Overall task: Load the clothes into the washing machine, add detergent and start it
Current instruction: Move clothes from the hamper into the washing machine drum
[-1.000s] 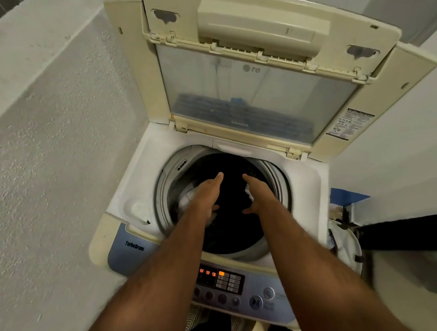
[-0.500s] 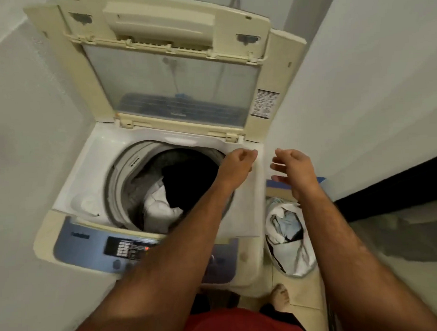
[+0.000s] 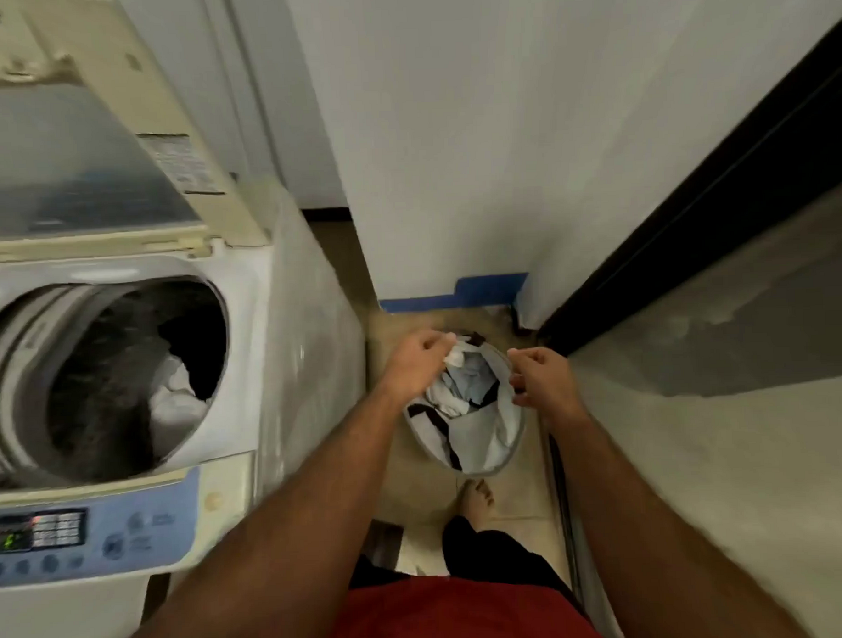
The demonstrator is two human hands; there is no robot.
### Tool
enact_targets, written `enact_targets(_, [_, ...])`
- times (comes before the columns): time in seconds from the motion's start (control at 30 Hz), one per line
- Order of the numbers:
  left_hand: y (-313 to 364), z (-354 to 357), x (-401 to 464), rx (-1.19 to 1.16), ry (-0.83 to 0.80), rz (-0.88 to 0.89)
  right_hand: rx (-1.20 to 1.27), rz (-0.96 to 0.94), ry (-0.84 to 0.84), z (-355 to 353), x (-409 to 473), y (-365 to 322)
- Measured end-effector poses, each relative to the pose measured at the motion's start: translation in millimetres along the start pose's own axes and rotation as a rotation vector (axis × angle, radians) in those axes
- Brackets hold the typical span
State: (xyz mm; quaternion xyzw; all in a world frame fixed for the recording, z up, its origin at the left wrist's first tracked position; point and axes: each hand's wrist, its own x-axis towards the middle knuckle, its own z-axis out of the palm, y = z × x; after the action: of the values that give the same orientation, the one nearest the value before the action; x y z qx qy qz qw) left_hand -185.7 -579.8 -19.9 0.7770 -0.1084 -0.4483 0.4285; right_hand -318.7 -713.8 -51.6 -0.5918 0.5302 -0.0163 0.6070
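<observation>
Fingers (image 3: 439, 343) of left hand (image 3: 413, 362) pinch white cloth (image 3: 455, 356)

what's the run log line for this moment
stage: loading clothes | left hand: pinches white cloth over laundry basket | right hand: curled, hold unclear | washing machine: lid open, drum part filled

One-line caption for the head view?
Both hands, left hand and right hand, reach into the laundry basket beside the open washing machine.

A top-loading washing machine (image 3: 249, 372) stands with its lid (image 3: 69, 140) raised; dark and white clothes (image 3: 173, 389) are seen in the drum. White, pale-blue and dark clothes (image 3: 464, 389) are piled in the round laundry basket (image 3: 481, 469) beside it.
</observation>
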Motion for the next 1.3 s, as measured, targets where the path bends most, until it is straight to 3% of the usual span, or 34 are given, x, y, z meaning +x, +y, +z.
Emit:
enact_targets(0.2, [-45.9,49.2,43.6,0.074,-0.012,-0.166,-0.02,0.182,-0.03,-18.9,47.0,73.8])
enact_targets(0.53, [-186.5,112.2,189.4,0.144,-0.095,-0.339,-0.223,0.298,-0.115,39.2,183.0,213.7])
enact_targets(0.83, [-336.3,151.4,342.6,0.166,-0.101,-0.413,-0.512,0.227,-0.177,105.5,327.9,346.9])
enact_targets(1.17, [-444.2,189.9,427.3,-0.178,0.065,-0.523,-0.532,0.112,-0.133,162.8,449.0,429.3])
enact_targets(1.3, [-453.2,199.0,424.2,-0.308,0.089,-0.534,-0.633,-0.01,0.069,173.6,464.2,435.9])
